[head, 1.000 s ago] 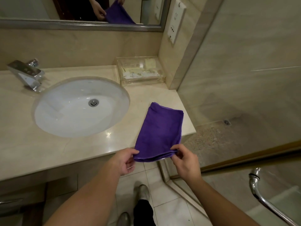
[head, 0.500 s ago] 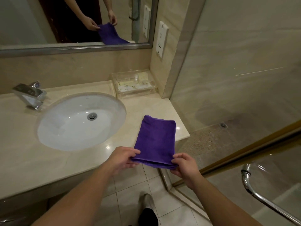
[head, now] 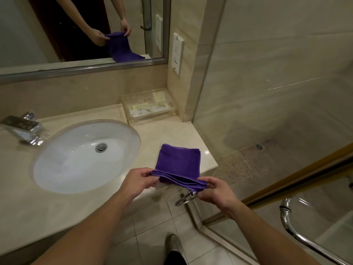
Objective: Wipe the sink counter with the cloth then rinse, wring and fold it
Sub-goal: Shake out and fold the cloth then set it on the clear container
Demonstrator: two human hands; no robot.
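Fold step, by our read. The cloth point(head: 179, 163) is already a layered rectangle. Its far part lies flat on the counter point(head: 181, 134), right of the sink point(head: 76, 155), and its near edge is lifted just past the counter's front lip. Our left hand point(head: 140, 180) pinches the near-left corner and our right hand point(head: 215, 190) pinches the near-right one. Both grips are closed on the cloth, nothing else held.

To do it well, we think:
- Catch every layer in each pinch. The near edge shows several plies, and a loose one will slide.
- Pull evenly across the edge so it runs straight.
- Carry the near edge up and over to the far edge and match the corners. Lay it down and press from the crease outward.
- The far end sits near the counter's right corner, so don't shove it off.
- A towel ring point(head: 186, 197) hangs just below the right hand. Don't let the cloth snag on it.
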